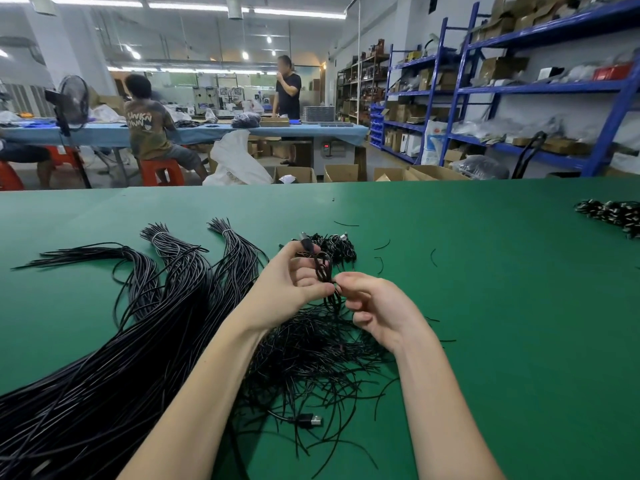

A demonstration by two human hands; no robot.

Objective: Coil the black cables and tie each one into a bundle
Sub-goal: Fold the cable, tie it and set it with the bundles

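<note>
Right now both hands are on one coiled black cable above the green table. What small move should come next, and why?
Probably twist the tie tight around the coil's middle. The left hand holds the coiled cable upright, its plug end up, and the right hand pinches something thin at the coil's waist, most likely a tie. Finished bundles lie just behind on the green table.
</note>
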